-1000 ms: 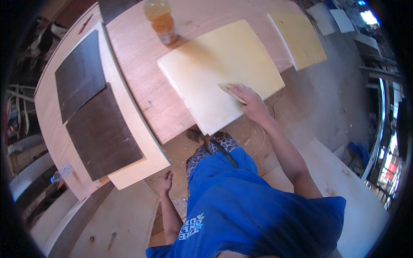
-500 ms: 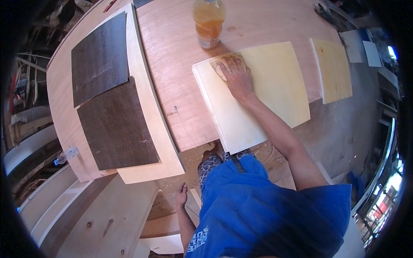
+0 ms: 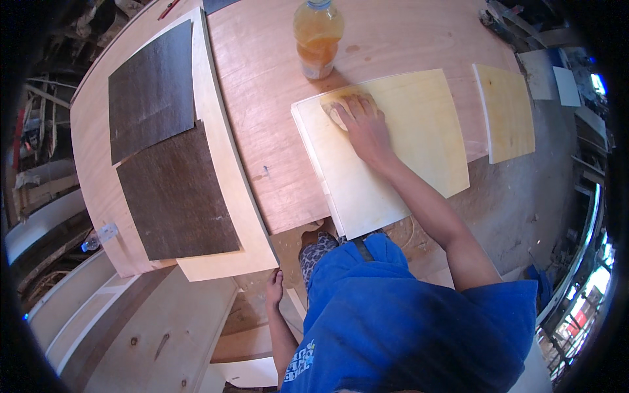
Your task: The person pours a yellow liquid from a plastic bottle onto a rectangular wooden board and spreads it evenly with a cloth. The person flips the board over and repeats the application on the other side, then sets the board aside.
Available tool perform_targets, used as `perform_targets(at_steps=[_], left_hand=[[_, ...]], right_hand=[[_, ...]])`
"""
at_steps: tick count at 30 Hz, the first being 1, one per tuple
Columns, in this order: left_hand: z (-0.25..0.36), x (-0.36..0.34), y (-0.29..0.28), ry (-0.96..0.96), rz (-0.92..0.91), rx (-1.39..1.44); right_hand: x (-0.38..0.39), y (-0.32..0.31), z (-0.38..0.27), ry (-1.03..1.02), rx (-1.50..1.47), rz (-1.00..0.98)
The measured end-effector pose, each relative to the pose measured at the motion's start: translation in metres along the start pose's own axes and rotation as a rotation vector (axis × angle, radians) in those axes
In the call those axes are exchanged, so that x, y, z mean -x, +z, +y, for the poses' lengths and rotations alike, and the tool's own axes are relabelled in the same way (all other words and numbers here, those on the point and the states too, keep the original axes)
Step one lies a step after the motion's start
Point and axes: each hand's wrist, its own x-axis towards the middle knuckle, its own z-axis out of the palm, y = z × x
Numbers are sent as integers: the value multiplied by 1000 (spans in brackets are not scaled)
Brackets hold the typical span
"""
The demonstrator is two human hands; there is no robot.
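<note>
Near centre frame, the right hand (image 3: 370, 134) had its grip folded over a tan pad (image 3: 329, 107) on the pale board (image 3: 400, 154), the left hand's (image 3: 274, 288) I couldn't tell, and one overlong upward stroke seemed liable to topple the nearby bottle (image 3: 319, 39).

- The counter (image 3: 262, 98) has a pinkish wooden top, with a brownish stain near the orange-filled bottle and a small dark mark nearer the front.
- That bottle (image 3: 318, 40) stands upright on it, just beyond the cream board.
- The cream board (image 3: 422, 124) lies flat, its near end jutting past the front edge.
- A yellowish board (image 3: 506, 112) lies at the right, partly overhanging.
- A long pale panel (image 3: 226, 141) lies left of centre.
- A slim red item (image 3: 168, 9) lies at the far left.
</note>
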Motion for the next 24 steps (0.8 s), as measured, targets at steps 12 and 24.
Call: perform_targets(at_steps=[12,24], left_hand=[[-23,6,-3,-16,-14,-49],[18,-1,7,289,-362,-295]], right_hand=[[-5,13,10,20,84,-140],[229,-52,24,129,-36,-444]])
